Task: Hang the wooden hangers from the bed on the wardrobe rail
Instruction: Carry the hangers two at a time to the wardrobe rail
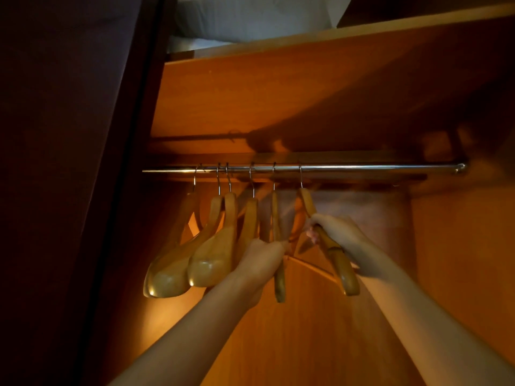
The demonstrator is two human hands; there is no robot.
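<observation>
Under the shelf (278, 79), six hangers crowd the rail (362, 168); left hand (260, 260) grips one hanger (279, 280), right hand (338, 232) another (344, 268), fingertips hidden.

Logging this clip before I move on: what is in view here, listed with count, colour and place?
hangers: six, light wood with metal hooks, all hooked on the rail, bunched toward its left half
rail: one, chrome, running across the wardrobe under the shelf
shelf: one, orange-brown wood, above the rail
bedding: white, folded on top of the shelf
door: one, dark, at the left edge
left hand: bare, its grip closed on the fifth hanger from the left
right hand: bare, its grip closed on the rightmost hanger
</observation>
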